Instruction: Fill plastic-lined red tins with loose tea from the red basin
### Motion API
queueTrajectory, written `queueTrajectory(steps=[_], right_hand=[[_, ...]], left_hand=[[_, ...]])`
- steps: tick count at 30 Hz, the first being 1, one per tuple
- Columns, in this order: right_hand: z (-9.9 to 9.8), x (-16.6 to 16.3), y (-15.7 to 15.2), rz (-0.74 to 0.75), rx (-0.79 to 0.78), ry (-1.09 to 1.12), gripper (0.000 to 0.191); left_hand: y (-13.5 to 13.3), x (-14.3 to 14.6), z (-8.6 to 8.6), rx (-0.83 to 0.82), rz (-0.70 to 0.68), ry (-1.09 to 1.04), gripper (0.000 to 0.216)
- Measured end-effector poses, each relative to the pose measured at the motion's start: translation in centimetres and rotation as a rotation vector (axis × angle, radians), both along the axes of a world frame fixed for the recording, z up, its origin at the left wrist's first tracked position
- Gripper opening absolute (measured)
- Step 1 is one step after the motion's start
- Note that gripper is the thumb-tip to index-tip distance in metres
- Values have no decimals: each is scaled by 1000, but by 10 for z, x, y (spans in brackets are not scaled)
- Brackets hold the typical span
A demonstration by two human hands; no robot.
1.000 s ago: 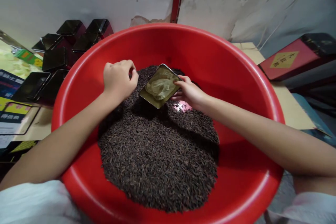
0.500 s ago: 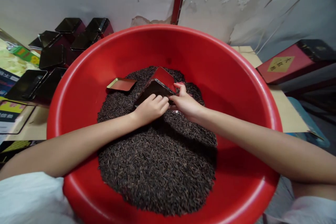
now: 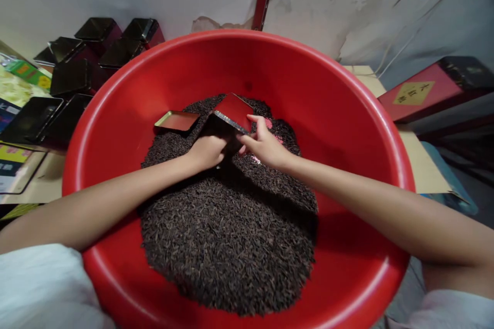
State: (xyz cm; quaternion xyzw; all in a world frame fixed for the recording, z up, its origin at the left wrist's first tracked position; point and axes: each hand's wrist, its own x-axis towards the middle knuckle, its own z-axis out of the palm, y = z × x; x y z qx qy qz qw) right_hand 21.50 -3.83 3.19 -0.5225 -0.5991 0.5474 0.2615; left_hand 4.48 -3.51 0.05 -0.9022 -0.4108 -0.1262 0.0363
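A red metal tea tin (image 3: 233,108) lies tilted on a heap of dark loose tea leaves (image 3: 231,236) in a big red plastic tub (image 3: 339,128). Its dark mouth faces me. My right hand (image 3: 268,146) grips the tin's right edge, thumb at the rim and index finger along the red side. At the lower left of the mouth, my left hand (image 3: 207,153) is closed, its fingertips hidden in the shadow of the tin. A tin lid (image 3: 176,121) lies on the leaves to the left. Something pink and shiny (image 3: 269,123) shows behind my right hand, its kind unclear.
Several dark-topped tins (image 3: 71,77) stand together left of the tub, near a green box (image 3: 29,73). A tall pink-red tin (image 3: 428,90) with a yellow label leans at the right, on cardboard (image 3: 424,159). Behind the tub is a peeling wall (image 3: 328,5).
My left hand has moved left and down from the tin's rim, its fingers now hidden at the mouth. The tin has shifted slightly left, my right hand still on it. The view has shifted a little.
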Motion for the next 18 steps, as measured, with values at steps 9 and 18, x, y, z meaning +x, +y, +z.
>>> queueTrajectory(steps=[9, 18], right_hand=[[-3, 21, 45, -233, 204, -76, 30], [14, 13, 27, -189, 24, -1, 35]], left_hand=[[-23, 9, 37, 610, -719, -253, 20], [-3, -16, 52, 171, -119, -83, 57]])
